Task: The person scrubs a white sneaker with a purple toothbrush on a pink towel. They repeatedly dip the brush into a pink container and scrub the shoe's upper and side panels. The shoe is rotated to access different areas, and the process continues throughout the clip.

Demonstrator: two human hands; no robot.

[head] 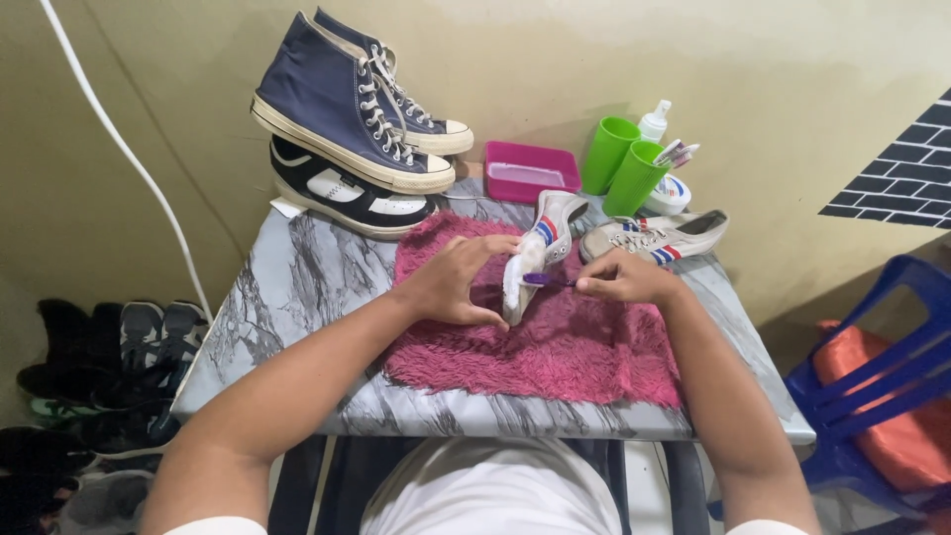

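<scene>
Left hand (458, 280) grip clamped on the white shoe (535, 253), fingers wrapped round its heel end, thumb on the near side. Shoe stands tilted on the mat, sole edge toward the camera, toe pointing away to the pink tray. Red and blue stripes on its side; foam covers the lower sole edge.

Right hand (624, 280) grip pinched shut on a purple brush (545, 280), fingertips together on the handle. Brush lies level, head touching the foamy part of the shoe, between both hands.

Both hands over the pink mat (555, 352), shaggy, spread on the middle of the bench (297, 297). Bench top is grey-white marble pattern.

Second white shoe (654, 238) lies flat just right of the held one, at the mat's far right corner, same stripes, laces in.

Behind: pink tray (530, 168), shallow, near the wall. Two green cups (624, 163) right of it, touching each other, the nearer one holding brushes. White bottle (654, 119) behind the cups. White tub (672, 194) just beside the cups, partly hidden.

Far left corner of the bench: pair of navy high-tops (347, 99) stacked on a black-and-white sneaker (347, 193).

Floor left: row of dark shoes (89, 367). White cable (119, 149) runs down the wall. Blue chair (882, 367) at right with an orange thing on it, kind unclear.
</scene>
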